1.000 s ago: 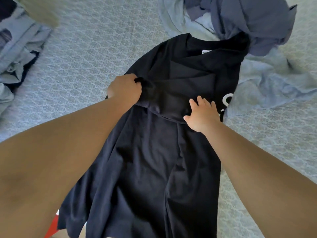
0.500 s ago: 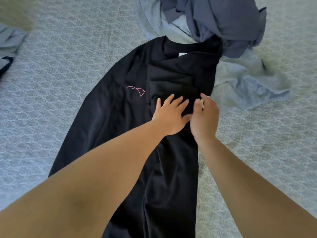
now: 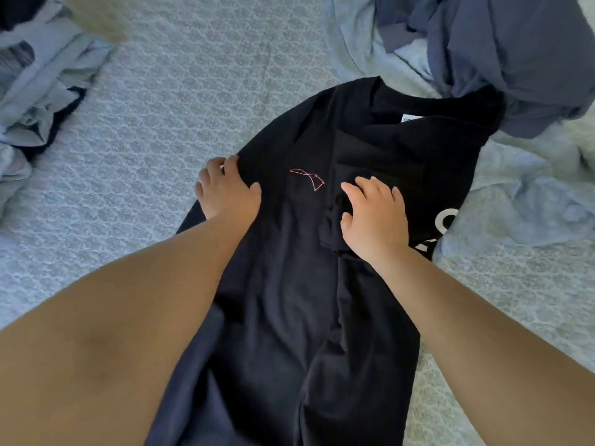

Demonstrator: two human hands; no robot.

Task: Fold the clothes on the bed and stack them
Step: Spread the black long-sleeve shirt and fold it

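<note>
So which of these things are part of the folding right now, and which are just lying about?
In use:
black shirt
left hand, at its edge
right hand, on its folded side

Lying about:
blue-grey clothes
light blue clothes
bedspread

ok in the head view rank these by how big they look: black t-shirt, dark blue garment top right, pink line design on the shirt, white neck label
1. black t-shirt, by far the largest
2. dark blue garment, partly cut off by the frame, so its full extent is unsure
3. pink line design
4. white neck label, smallest, partly tucked into the collar
</note>
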